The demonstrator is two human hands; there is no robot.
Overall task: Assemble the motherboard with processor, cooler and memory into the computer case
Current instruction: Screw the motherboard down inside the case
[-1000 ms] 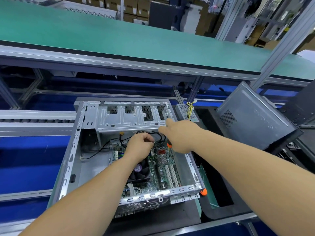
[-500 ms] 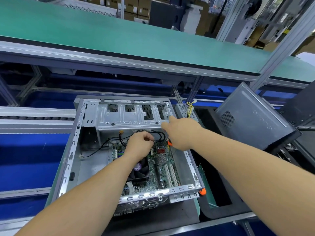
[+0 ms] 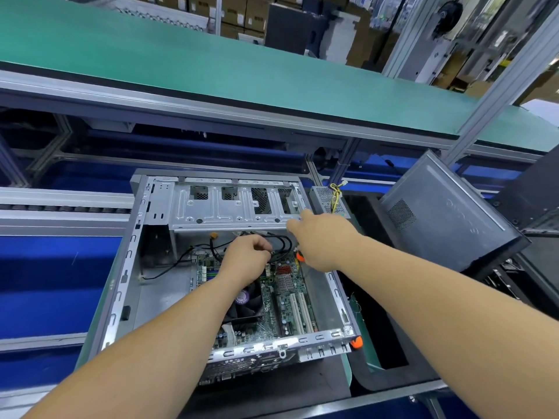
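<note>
1. The open computer case lies on its side in the lower middle of the frame, and the motherboard sits flat on its floor, toward the right half.
2. The cooler, a dark fan with a purple label, sits on the board just below the left wrist.
3. The left hand is over the upper edge of the board, fingers curled tight and pinching a black cable that loops beneath the drive cage.
4. The right hand reaches in from the right, at the cage's lower right corner, with its back to the camera; an orange piece shows at its lower left edge, but whether the fingers grip it cannot be told.
5. A dark side panel leans at the right of the frame, and a green conveyor belt runs across the top.
</note>
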